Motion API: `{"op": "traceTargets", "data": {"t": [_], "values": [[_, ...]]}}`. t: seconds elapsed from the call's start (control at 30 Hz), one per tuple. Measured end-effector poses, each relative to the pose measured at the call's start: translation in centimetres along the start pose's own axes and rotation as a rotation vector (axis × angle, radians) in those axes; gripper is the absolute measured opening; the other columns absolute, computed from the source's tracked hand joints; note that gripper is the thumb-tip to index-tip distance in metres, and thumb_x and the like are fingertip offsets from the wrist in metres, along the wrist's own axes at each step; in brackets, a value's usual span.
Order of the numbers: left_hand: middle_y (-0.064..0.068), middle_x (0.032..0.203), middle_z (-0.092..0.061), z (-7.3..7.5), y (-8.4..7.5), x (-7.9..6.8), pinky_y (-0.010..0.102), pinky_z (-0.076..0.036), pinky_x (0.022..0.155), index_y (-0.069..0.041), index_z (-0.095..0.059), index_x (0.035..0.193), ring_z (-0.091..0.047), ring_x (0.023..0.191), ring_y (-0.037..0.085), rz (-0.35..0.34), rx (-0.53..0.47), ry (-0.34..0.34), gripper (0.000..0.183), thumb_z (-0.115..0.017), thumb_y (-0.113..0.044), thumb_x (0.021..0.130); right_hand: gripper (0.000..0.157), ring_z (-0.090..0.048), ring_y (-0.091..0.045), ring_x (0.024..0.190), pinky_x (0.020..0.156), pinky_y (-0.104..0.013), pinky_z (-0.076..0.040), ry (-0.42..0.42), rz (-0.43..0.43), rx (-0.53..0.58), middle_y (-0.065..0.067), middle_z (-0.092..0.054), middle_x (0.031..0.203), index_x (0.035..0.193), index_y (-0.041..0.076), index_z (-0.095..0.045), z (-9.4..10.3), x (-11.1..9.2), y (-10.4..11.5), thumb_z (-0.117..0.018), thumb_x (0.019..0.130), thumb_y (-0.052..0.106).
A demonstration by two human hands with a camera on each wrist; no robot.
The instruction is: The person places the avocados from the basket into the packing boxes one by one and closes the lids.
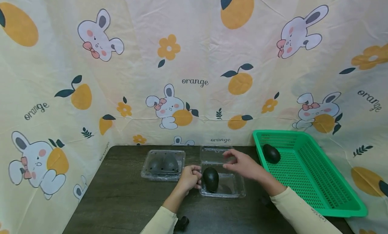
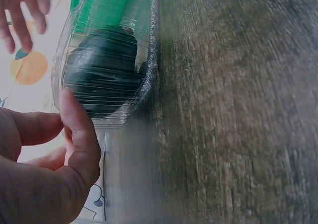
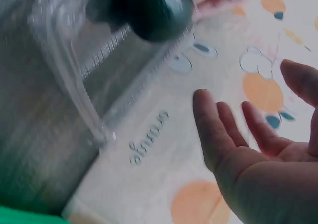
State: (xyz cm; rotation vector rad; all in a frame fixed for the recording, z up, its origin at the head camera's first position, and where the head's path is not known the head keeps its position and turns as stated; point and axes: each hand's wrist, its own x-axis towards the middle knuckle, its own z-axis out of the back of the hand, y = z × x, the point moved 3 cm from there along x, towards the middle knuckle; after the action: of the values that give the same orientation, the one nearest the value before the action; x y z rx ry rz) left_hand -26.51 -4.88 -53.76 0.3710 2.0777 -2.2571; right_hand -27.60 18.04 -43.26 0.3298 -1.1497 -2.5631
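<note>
A clear plastic clamshell box (image 1: 231, 188) stands on the table with its lid (image 1: 215, 154) folded back. Inside it, on the left, lies a dark green avocado (image 1: 211, 180); the right side of the box holds nothing. My left hand (image 1: 190, 177) pinches the box's left wall between thumb and fingers, as the left wrist view also shows. Over the box's right rear part hovers my right hand (image 1: 244, 164), fingers spread and holding nothing. In the right wrist view that hand (image 3: 263, 154) is apart from the box and the avocado (image 3: 161, 10).
To the left stands a closed clamshell box (image 1: 163, 165) with dark round fruit inside. A green plastic basket (image 1: 315, 173) at the right holds one avocado (image 1: 271, 154). Behind the dark wooden table (image 1: 121, 193) hangs a printed cloth (image 1: 200, 59).
</note>
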Motion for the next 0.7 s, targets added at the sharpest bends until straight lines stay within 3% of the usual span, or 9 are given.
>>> {"op": "traceTargets", "data": {"t": [0.17,0.33,0.5,0.7], "values": [[0.01,0.086,-0.061,0.0,0.0,-0.1,0.023,-0.055,0.046,0.014,-0.057,0.13,-0.055,0.06,0.012,0.005,-0.005,-0.001,0.035,-0.053,0.011,0.096,0.042,-0.068,-0.034,0.117,0.085,-0.044,-0.062,-0.048,0.058,0.026,-0.018,-0.062,0.137,0.137,0.006,-0.06,3.0,-0.5,0.2,-0.069,0.1,0.025],[0.009,0.085,-0.061,0.0,0.0,-0.3,0.023,-0.055,0.046,0.014,-0.057,0.13,-0.055,0.059,0.012,0.003,-0.006,0.0,0.035,-0.053,0.012,0.095,0.046,-0.064,-0.037,0.124,0.094,-0.053,-0.058,-0.1,0.03,0.011,-0.019,-0.059,0.143,0.142,0.009,-0.057,5.7,-1.1,-0.2,-0.067,0.102,0.032],[0.01,0.085,-0.061,0.0,-0.2,-0.4,0.023,-0.055,0.046,0.015,-0.056,0.131,-0.055,0.059,0.012,-0.003,-0.004,-0.004,0.035,-0.054,0.011,0.096,0.05,-0.062,-0.039,0.125,0.096,-0.057,-0.056,-0.157,0.026,0.003,-0.02,-0.055,0.147,0.142,0.008,-0.056,7.7,-1.1,-1.9,-0.067,0.102,0.035],[0.006,0.082,-0.059,0.0,-0.3,-0.4,0.023,-0.055,0.046,0.014,-0.056,0.131,-0.054,0.059,0.012,-0.001,-0.006,-0.004,0.036,-0.054,0.011,0.095,0.055,-0.056,-0.045,0.132,0.099,-0.058,-0.055,-0.157,0.04,0.051,-0.023,-0.048,0.153,0.148,0.004,-0.051,9.3,-0.6,-4.3,-0.064,0.104,0.035]]}}
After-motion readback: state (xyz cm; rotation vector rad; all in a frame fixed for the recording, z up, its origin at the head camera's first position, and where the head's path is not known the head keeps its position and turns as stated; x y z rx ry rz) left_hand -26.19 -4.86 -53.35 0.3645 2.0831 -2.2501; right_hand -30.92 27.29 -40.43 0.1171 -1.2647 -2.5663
